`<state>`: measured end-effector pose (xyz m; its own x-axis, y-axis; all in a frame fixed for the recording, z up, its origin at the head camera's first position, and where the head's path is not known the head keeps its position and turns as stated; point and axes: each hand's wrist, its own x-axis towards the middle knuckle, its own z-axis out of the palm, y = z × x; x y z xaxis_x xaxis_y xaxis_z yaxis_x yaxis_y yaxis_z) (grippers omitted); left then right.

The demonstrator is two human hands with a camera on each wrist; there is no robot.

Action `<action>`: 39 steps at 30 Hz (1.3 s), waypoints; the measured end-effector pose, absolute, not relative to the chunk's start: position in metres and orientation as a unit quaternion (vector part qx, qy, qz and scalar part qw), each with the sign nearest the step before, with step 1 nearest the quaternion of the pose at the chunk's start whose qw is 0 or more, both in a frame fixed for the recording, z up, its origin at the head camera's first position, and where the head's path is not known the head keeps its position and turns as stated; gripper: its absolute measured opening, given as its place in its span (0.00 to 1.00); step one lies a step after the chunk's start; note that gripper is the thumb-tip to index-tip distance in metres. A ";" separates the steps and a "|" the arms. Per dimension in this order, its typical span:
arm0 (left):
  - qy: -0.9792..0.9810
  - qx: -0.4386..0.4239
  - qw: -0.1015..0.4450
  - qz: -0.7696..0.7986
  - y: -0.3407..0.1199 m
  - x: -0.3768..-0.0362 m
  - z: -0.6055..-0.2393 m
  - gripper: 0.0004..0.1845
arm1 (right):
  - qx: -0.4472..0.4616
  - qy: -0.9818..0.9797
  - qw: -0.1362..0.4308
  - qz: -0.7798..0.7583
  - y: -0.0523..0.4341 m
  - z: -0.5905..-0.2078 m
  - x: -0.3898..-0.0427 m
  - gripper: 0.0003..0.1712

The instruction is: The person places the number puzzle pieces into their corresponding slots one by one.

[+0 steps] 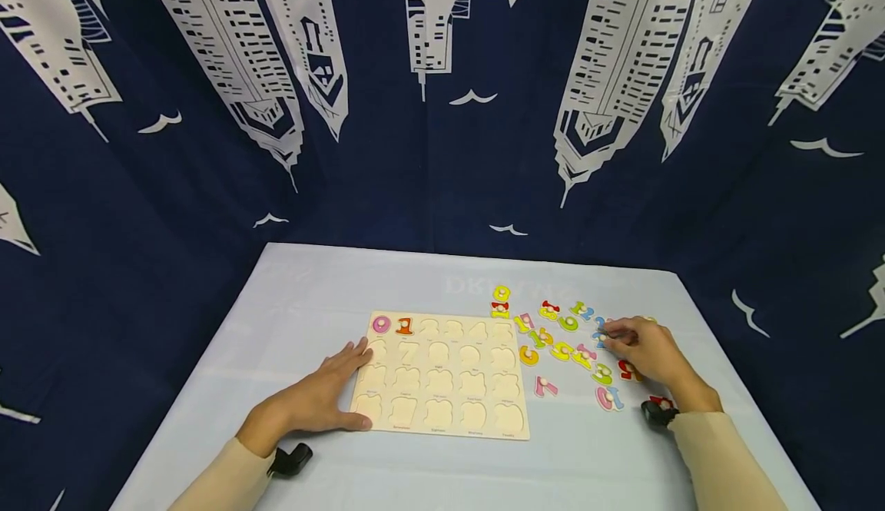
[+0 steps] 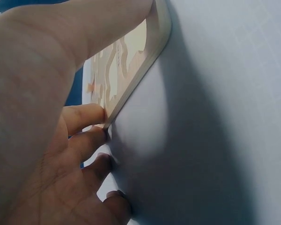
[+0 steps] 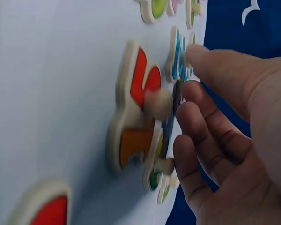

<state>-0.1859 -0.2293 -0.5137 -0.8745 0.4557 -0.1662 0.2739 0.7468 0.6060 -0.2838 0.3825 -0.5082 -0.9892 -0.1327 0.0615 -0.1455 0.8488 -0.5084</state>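
A wooden number puzzle board [image 1: 456, 376] lies on the table, with a pink 0 [image 1: 381, 325] and an orange-red 1 [image 1: 405, 326] in its top row. My left hand [image 1: 318, 392] rests at the board's left edge, fingers spread, thumb at the near corner. In the left wrist view, fingertips [image 2: 91, 112] meet the board's edge. My right hand [image 1: 650, 350] reaches down over the loose pieces, thumb and fingertips right at a blue number piece [image 1: 599, 340]. I cannot tell whether they grip it. Below them in the right wrist view sits a red-and-orange piece [image 3: 140, 79] with a wooden knob.
Several loose knobbed number pieces lie right of the board, among them a pink one [image 1: 545, 386], a pink-and-blue one [image 1: 609, 398] and an orange one [image 1: 528, 355]. A dark blue printed cloth [image 1: 429, 173] hangs behind the white table [image 1: 276, 326].
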 end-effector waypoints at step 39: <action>0.917 0.194 0.160 0.309 -0.228 -0.183 -0.510 0.66 | 0.213 -0.906 0.013 0.366 0.120 -0.500 -0.297 0.04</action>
<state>-0.1826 -0.2277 -0.5103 -0.8735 0.4551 -0.1727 0.2581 0.7339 0.6283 -0.2973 0.1196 -0.5000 -0.9089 -0.3764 0.1795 -0.3953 0.6408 -0.6581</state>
